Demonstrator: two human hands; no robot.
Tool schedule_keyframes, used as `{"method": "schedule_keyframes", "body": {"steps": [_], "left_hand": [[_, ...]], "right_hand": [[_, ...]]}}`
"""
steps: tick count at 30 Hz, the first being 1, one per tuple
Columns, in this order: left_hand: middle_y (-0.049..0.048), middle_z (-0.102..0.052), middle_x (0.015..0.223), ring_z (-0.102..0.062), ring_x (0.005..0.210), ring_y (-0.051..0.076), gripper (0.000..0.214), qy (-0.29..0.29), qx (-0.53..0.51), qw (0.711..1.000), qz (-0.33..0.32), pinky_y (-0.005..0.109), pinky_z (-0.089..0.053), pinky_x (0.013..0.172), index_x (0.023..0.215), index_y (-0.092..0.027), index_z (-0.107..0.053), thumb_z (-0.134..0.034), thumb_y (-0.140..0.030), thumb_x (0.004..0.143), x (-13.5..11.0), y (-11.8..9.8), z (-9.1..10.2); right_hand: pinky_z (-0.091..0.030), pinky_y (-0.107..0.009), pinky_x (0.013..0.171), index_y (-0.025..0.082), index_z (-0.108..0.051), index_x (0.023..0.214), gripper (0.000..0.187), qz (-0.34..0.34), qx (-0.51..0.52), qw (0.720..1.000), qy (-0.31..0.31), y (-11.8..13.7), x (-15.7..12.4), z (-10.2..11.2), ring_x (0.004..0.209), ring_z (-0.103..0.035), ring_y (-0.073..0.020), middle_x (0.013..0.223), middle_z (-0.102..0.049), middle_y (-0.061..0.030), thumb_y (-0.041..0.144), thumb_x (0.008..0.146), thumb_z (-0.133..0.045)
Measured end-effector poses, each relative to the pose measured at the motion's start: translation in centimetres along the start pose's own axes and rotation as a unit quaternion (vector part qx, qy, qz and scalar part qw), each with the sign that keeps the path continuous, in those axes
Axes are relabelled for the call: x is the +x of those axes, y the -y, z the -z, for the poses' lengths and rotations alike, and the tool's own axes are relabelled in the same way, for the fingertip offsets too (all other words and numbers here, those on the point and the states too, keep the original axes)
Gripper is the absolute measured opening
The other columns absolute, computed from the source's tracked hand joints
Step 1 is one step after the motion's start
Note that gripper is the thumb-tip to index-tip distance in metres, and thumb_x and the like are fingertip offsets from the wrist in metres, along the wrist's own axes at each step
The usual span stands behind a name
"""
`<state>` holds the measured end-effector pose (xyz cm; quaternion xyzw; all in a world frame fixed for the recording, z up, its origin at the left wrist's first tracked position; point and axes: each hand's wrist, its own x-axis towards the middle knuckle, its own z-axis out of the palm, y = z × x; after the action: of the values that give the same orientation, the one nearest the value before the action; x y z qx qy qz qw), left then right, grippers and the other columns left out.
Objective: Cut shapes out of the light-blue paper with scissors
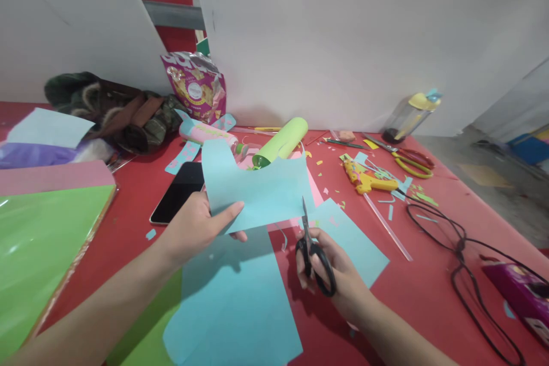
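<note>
Left hand (195,226), grip pinching light-blue paper sheet (257,189) above red worktop (141,194); right hand (338,274), grip closed through black scissors (311,246), blade tips at sheet's lower edge.

My bare forearms (98,309) angle in from below, left hand (195,229) pinched tight, thumb over fingers, right hand (338,277) curled in a closed grip just beside it.

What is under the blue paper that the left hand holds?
Past the right and lower edges of the blue paper, pink paper shows, lying on the red table. How far it reaches underneath is covered.
</note>
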<state>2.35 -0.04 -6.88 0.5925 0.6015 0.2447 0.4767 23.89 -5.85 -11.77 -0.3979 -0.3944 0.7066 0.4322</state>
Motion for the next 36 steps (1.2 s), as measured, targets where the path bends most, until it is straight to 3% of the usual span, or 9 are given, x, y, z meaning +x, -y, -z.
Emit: {"method": "schedule_keyframes", "body": {"steps": [7,12,23,28,36], "left_hand": [[0.0021,-0.067,0.051,-0.061,0.048,0.019,0.031,0.004,0.051,0.999,-0.012,0.023,-0.041,0.04,0.079,-0.014,-0.061,-0.049,-0.041,0.074,-0.2,-0.7,0.2],[0.0,-0.066,0.047,-0.063,0.054,0.019,0.023,0.022,0.05,0.998,-0.042,0.023,-0.045,0.05,0.076,-0.015,-0.061,-0.05,-0.036,0.074,-0.2,-0.9,0.3],[-0.0002,-0.063,0.044,-0.057,0.044,0.015,0.027,0.063,0.009,0.998,-0.01,0.021,-0.041,0.042,0.064,-0.015,-0.06,-0.05,-0.038,0.075,-0.2,-0.6,-0.1],[0.001,-0.063,0.044,-0.054,0.043,0.014,0.034,0.061,0.004,0.998,-0.018,0.021,-0.041,0.042,0.05,-0.016,-0.061,-0.051,-0.037,0.074,-0.3,-0.6,-0.3],[0.0024,-0.063,0.044,-0.041,0.033,0.008,0.034,0.033,-0.006,0.999,-0.005,0.019,-0.033,0.035,0.048,-0.013,-0.06,-0.053,-0.034,0.074,-0.9,-1.4,-0.6]], "right_hand": [[-0.031,-0.019,0.042,0.019,-0.046,0.093,0.044,-0.012,0.035,0.999,0.024,0.6,-0.1,-0.1,0.05,-0.043,-0.0079,0.066,-0.05,0.0012,0.053,0.068,-0.06],[-0.031,-0.019,0.041,0.018,-0.047,0.091,0.039,-0.01,0.047,0.998,0.027,0.6,-0.1,-0.2,0.045,-0.04,-0.0064,0.067,-0.051,0.0009,0.05,0.071,-0.058],[-0.031,-0.021,0.044,0.02,-0.045,0.084,0.037,-0.006,0.022,1.0,0.017,0.6,-0.2,0.0,0.051,-0.044,-0.0083,0.069,-0.051,0.0012,0.051,0.07,-0.058],[-0.033,-0.021,0.045,0.02,-0.043,0.087,0.04,0.009,0.001,1.0,0.01,0.6,-0.2,-0.1,0.052,-0.044,-0.0082,0.069,-0.051,0.0013,0.053,0.07,-0.058],[-0.033,-0.022,0.045,0.021,-0.041,0.087,0.034,0.023,-0.011,1.0,-0.005,0.3,-0.2,-0.1,0.051,-0.044,-0.0088,0.067,-0.05,0.0019,0.048,0.074,-0.055]]}}
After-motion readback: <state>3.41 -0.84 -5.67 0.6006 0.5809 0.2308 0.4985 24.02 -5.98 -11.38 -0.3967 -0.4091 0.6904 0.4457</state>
